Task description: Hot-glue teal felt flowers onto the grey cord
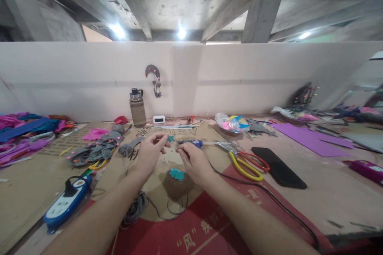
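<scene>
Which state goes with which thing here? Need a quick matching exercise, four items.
Column 1
1. Left hand
2. Phone
3. Bottle
4. Crescent ornament

Column 2
A. Black, lying flat
B. Hanging on the white wall
C. Holding a small teal piece
D. Standing upright, with a dark lid

Pairs: 1-C, 2-A, 3-D, 4-B
</scene>
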Demonstrator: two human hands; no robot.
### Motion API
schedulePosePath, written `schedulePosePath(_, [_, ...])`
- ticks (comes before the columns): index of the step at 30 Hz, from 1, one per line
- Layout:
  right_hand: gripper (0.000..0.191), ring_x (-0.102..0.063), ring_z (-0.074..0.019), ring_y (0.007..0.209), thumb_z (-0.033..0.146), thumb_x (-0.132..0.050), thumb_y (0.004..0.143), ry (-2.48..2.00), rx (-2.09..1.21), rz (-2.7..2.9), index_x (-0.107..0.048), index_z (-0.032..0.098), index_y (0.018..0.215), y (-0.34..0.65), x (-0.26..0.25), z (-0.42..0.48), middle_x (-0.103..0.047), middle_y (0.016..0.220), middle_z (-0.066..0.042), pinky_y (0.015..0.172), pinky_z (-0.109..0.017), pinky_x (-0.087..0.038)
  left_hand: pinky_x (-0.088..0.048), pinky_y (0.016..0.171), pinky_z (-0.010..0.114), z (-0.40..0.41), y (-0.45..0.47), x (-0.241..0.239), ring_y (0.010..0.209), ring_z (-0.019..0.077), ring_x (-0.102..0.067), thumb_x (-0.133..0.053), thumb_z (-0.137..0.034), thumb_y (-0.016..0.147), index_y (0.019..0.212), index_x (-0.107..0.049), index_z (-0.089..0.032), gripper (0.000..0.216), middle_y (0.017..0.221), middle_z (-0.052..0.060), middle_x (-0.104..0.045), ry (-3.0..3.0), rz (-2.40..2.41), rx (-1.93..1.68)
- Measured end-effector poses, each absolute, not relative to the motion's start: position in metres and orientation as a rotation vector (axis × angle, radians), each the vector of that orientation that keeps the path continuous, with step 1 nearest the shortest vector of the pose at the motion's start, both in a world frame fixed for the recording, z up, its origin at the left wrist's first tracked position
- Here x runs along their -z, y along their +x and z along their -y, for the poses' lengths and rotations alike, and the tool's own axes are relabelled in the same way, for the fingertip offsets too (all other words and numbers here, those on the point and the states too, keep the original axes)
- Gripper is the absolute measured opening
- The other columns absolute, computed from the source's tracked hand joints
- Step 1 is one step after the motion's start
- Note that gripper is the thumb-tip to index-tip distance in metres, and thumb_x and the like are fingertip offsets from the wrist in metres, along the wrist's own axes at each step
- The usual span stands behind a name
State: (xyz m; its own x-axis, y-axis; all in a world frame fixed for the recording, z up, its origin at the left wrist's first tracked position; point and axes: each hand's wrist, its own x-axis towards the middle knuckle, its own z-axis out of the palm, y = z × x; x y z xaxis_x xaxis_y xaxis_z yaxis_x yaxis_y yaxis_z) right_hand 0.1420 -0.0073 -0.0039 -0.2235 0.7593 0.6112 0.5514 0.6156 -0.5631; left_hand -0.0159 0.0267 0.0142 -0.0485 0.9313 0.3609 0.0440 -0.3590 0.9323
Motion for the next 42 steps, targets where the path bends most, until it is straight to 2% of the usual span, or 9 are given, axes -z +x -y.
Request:
schedulePosePath(6, [0.048,-0.056,-0.0145,0.067,0.045,-0.03,0.091,-1.038,-0.86,1.781,-0.063,0.016,0.072,0.152,0.002,-0.006,-0.063,0.071,-0.004,0.065,-0.026,-0.042,-0.038,0.043,0.018,-0.036,-0.024,-0.013,0.057,0.0121,-0.061,-0.066,-0.043,0.069,0.084,-0.061,-0.015,0.032,0.067,0.001,-0.062,1.358,-0.995,-1.638])
schedulePosePath(9, [0.05,-0.057,-0.0148,0.063,0.053,-0.029,0.087,-1.107,-0.928,1.571,-0.06,0.016,0.075,0.167,0.002,-0.019,-0.063,0.07,-0.004,0.06,-0.026,-0.043,-0.038,0.043,0.018,-0.036,-0.025,-0.016,0.058,0.0128,-0.062,-0.067,-0.04,0.07,0.083,-0.061,-0.015,0.029,0.067,0.0,-0.062,1.318,-0.923,-1.678])
schedulePosePath(16, [0.028,-0.06,-0.0203,0.076,0.04,-0.047,0.081,-1.708,-0.306,1.617,-0.057,0.015,0.084,0.192,0.024,-0.044,-0.065,0.081,-0.01,0.065,-0.028,-0.041,-0.041,0.047,0.019,-0.028,-0.028,-0.034,0.061,0.0141,-0.063,-0.067,-0.032,0.071,0.082,-0.061,-0.016,0.021,0.066,0.001,-0.063,1.268,-0.739,-1.829])
schedulePosePath(21, [0.025,-0.062,-0.0248,0.083,0.025,-0.058,0.072,-2.012,-0.146,1.798,-0.061,0.009,0.091,0.185,0.046,-0.05,-0.065,0.092,-0.019,0.07,-0.029,-0.042,-0.042,0.049,0.021,-0.015,-0.024,-0.044,0.06,0.0133,-0.062,-0.066,-0.03,0.073,0.083,-0.062,-0.016,0.018,0.065,0.001,-0.063,1.312,-0.661,-1.814])
schedulePosePath(24, [0.023,-0.062,-0.0233,0.077,0.019,-0.055,0.071,-2.034,-0.153,1.796,-0.061,0.008,0.09,0.181,0.05,-0.053,-0.065,0.086,-0.018,0.068,-0.028,-0.042,-0.042,0.048,0.02,-0.015,-0.02,-0.041,0.059,0.0124,-0.061,-0.066,-0.032,0.073,0.082,-0.062,-0.015,0.019,0.067,0.002,-0.064,1.326,-0.706,-1.715])
schedulePosePath(33, [0.038,-0.055,-0.0266,0.096,0.018,-0.049,0.074,-1.753,0.04,1.677,-0.053,0.008,0.11,0.182,0.041,-0.049,-0.056,0.106,-0.019,0.079,-0.034,-0.043,-0.041,0.045,0.019,-0.039,-0.03,-0.017,0.061,0.0131,-0.063,-0.067,-0.038,0.07,0.083,-0.061,-0.015,0.027,0.071,0.001,-0.063,1.297,-0.899,-1.599])
schedulePosePath(36, [0.036,-0.056,-0.0238,0.089,0.018,-0.048,0.071,-1.639,-0.148,1.544,-0.056,0.011,0.106,0.187,0.033,-0.049,-0.059,0.098,-0.014,0.074,-0.032,-0.043,-0.042,0.045,0.019,-0.045,-0.032,-0.011,0.061,0.0135,-0.063,-0.066,-0.038,0.07,0.082,-0.061,-0.014,0.027,0.071,0.002,-0.062,1.313,-0.951,-1.572])
schedulePosePath(40, [0.019,-0.056,-0.0189,0.063,0.021,-0.051,0.065,-1.571,-0.66,1.515,-0.062,0.014,0.078,0.189,0.03,-0.051,-0.06,0.067,-0.004,0.057,-0.027,-0.04,-0.043,0.046,0.02,-0.047,-0.032,-0.005,0.061,0.0137,-0.063,-0.066,-0.038,0.071,0.084,-0.062,-0.014,0.028,0.072,0.002,-0.063,1.324,-0.998,-1.522])
schedulePosePath(42, [0.018,-0.054,-0.0174,0.059,0.022,-0.051,0.063,-1.527,-0.679,1.474,-0.061,0.015,0.076,0.188,0.029,-0.051,-0.059,0.064,-0.002,0.055,-0.026,-0.039,-0.043,0.046,0.02,-0.047,-0.031,-0.004,0.061,0.0137,-0.063,-0.066,-0.038,0.071,0.083,-0.062,-0.014,0.028,0.071,0.002,-0.063,1.323,-1.004,-1.5])
